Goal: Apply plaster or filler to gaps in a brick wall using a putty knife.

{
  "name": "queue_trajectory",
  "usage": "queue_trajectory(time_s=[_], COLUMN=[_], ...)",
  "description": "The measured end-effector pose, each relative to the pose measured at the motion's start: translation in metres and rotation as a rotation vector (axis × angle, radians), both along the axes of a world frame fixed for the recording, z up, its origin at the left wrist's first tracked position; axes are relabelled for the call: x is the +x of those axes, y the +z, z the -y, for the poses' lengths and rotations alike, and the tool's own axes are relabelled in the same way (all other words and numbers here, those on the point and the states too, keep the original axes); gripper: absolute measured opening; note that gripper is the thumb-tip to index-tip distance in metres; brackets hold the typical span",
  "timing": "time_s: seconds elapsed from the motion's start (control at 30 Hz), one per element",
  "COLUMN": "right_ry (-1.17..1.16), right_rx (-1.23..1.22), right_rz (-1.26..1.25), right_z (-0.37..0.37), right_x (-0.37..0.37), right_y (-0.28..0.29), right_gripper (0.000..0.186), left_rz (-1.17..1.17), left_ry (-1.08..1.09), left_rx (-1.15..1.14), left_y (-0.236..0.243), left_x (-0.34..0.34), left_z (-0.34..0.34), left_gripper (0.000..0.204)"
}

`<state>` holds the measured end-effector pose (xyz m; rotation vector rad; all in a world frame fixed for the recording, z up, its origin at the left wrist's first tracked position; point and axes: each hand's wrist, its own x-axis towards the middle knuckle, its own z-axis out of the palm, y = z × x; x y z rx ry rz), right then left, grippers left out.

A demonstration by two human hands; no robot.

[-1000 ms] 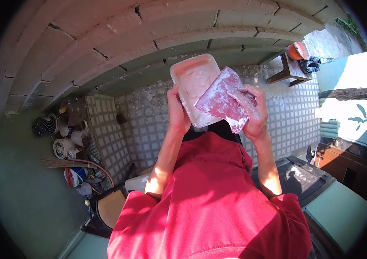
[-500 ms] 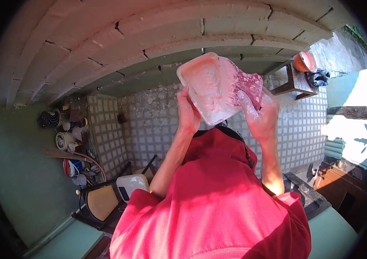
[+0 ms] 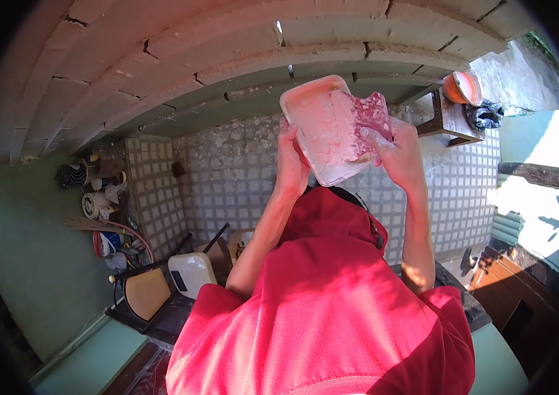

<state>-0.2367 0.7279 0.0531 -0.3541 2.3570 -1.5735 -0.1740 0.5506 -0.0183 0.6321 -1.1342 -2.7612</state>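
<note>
My left hand point(image 3: 292, 161) is closed on the left side of a shallow, light-coloured rectangular tray point(image 3: 316, 84), held up in front of my chest. Pale, pinkish-looking paste point(image 3: 315, 135) coats its inside. A flat dark-red scraper point(image 3: 373, 110) smeared with the paste is gripped in my right hand point(image 3: 399, 155). Its wide edge lies in the paste, over the right part of the tray. White smears cover my right thumb and fingers.
A block wall point(image 3: 240, 49) rises just ahead, over a splattered tiled floor point(image 3: 227, 178). Back right stands a wooden bench point(image 3: 450, 122) bearing an orange bucket point(image 3: 462, 88) and a black bag point(image 3: 484, 117). Containers point(image 3: 95, 205) line the left; chairs point(image 3: 146, 294) stand near left.
The scraper has moved left, farther over the tray's inside, with my right hand following. The tray has shifted slightly right and up in the view.
</note>
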Motion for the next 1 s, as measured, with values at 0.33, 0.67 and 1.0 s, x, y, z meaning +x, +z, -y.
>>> queue_trajectory(time_s=[0.33, 0.67, 1.0], right_ry=[0.057, 0.103, 0.026], right_rx=[-0.157, -0.253, 0.107], right_rz=[0.000, 0.126, -0.026], right_z=[-0.003, 0.023, 0.044], right_x=[-0.019, -0.025, -0.022], right_y=[-0.025, -0.032, 0.015], right_gripper=[0.016, 0.017, 0.014], left_rz=[0.010, 0.020, -0.026], left_ry=[-0.087, -0.188, -0.122], left_rx=[-0.053, -0.016, 0.029], left_y=[0.009, 0.000, -0.004], left_x=[-0.013, -0.017, -0.023], left_z=[0.009, 0.034, 0.048], left_gripper=[0.055, 0.053, 0.053])
